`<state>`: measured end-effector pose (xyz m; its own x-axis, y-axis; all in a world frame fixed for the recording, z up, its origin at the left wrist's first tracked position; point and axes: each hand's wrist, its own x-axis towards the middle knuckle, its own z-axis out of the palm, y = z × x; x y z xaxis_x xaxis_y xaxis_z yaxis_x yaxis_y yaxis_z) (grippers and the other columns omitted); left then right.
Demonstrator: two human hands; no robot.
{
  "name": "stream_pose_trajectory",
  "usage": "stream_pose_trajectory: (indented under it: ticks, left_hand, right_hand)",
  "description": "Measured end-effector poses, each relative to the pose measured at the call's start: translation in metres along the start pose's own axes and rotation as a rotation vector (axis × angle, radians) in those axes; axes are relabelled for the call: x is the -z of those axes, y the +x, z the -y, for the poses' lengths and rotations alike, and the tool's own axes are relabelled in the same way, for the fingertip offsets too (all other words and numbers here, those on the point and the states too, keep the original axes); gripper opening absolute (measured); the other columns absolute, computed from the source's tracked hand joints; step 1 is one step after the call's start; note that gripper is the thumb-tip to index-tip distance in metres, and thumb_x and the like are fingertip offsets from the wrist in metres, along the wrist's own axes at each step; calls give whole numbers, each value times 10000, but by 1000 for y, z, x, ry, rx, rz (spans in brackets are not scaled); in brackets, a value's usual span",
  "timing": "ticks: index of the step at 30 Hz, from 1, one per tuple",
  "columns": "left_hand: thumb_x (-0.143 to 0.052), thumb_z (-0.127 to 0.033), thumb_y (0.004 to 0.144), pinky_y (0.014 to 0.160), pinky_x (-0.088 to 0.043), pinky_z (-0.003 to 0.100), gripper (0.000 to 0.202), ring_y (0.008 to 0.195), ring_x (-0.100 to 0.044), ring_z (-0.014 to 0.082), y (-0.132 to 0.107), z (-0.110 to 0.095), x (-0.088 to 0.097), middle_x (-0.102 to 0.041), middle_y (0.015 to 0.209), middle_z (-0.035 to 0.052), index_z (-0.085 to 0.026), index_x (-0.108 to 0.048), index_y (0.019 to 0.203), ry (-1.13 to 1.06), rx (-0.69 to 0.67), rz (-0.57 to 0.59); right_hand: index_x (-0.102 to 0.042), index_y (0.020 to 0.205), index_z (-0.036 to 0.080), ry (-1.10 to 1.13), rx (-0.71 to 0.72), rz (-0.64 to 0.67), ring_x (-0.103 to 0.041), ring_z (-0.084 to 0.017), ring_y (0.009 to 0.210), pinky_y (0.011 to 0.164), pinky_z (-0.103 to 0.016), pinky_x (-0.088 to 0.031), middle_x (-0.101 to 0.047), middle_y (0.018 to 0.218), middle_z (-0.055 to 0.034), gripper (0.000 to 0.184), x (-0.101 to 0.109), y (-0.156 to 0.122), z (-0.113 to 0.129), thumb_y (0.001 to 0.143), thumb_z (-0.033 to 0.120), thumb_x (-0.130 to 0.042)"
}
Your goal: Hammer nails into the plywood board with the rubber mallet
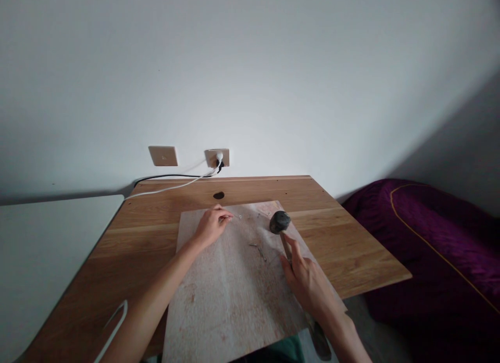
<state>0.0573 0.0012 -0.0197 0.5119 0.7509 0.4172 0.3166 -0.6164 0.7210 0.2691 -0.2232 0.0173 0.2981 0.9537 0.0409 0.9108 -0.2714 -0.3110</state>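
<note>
My left hand (pixel 213 225) is closed in a pinch near the far edge of a worn, pale wooden board (pixel 219 300). From its fingertips a small, thin, shiny piece that looks like a nail (pixel 239 216) sticks out; most of it is hidden. On the right side of the board, my right hand (pixel 304 274) is wrapped round the handle of a mallet (pixel 280 222). The mallet's dark, rounded head points away from me, above the board's right part. Between my hands, a few loose nails (pixel 261 253) lie on the board.
Beneath the board is a wooden table (pixel 351 243) with a dark oval hole (pixel 219 195). A white surface (pixel 50 248) stands at the left. Cables run to a wall socket (pixel 213 157). Purple cloth (pixel 429 248) covers something at the right.
</note>
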Motion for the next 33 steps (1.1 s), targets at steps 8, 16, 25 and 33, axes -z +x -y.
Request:
stream_pose_trajectory:
  ticks: [8, 16, 25, 33]
  left_hand:
    - [-679, -101, 838, 774, -499, 272, 176, 786, -655, 157, -1, 0, 0, -655, 861, 30, -179, -784, 954, 56, 5, -9]
    - [-767, -229, 822, 724, -466, 273, 60, 769, -618, 165, -1, 1, -1, -623, 803, 7, -186, -728, 836, 51, 57, -60]
    - [-684, -150, 861, 762, -492, 313, 90, 810, -670, 191, -1, 1, -2, -716, 888, 63, -168, -773, 863, -28, 55, -2]
    - [-662, -173, 872, 774, -487, 316, 110, 824, -653, 199, -4, 2, -4, -691, 908, 59, -170, -762, 917, 52, 32, -4]
  right_hand:
    - [-393, 1534, 198, 121, 74, -120, -772, -274, 761, 671, -330, -531, -786, 850, -69, 513, 7, 0, 8, 1048, 356, -344]
    - [-380, 1538, 199, 235, 191, -117, -740, -252, 705, 672, -324, -516, -756, 794, -49, 519, 27, 17, 37, 1034, 320, -372]
    - [-392, 1507, 232, 466, 226, 85, -565, -147, 453, 507, -230, -373, -582, 574, 71, 493, 20, 45, 67, 1018, 285, -435]
    - [-409, 1516, 223, 377, 279, 69, -537, -155, 490, 555, -246, -325, -517, 560, 75, 514, 12, 54, 78, 1007, 262, -464]
